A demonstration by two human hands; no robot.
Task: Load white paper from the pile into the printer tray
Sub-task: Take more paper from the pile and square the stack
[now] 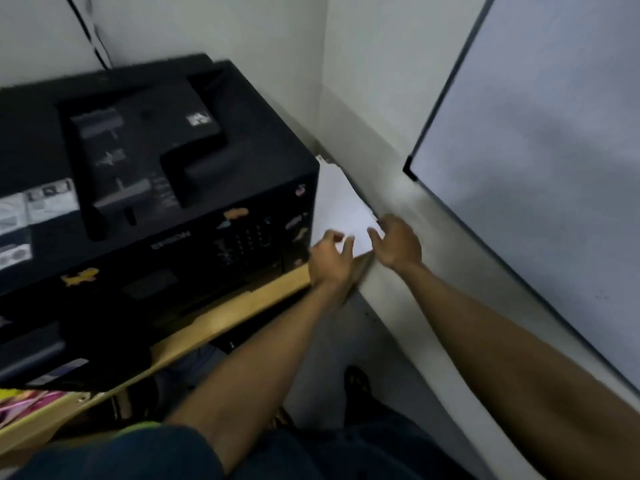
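Observation:
A pile of white paper (pixel 341 206) lies on the wooden table, squeezed between the black printer (pixel 145 188) and the wall. My left hand (pixel 330 259) hovers at the pile's near left corner, fingers spread and curled. At the near right corner is my right hand (pixel 398 242), also with fingers apart, its fingertips at the paper's edge. Whether either hand grips the paper I cannot tell for sure; both look open. The printer's paper tray is not clearly visible.
The wooden table edge (pixel 221 320) runs diagonally below the printer. A whiteboard (pixel 540 161) leans against the right wall. Colourful papers (pixel 24 405) lie at the lower left. A black cable (pixel 93 39) hangs on the back wall. The view is blurred.

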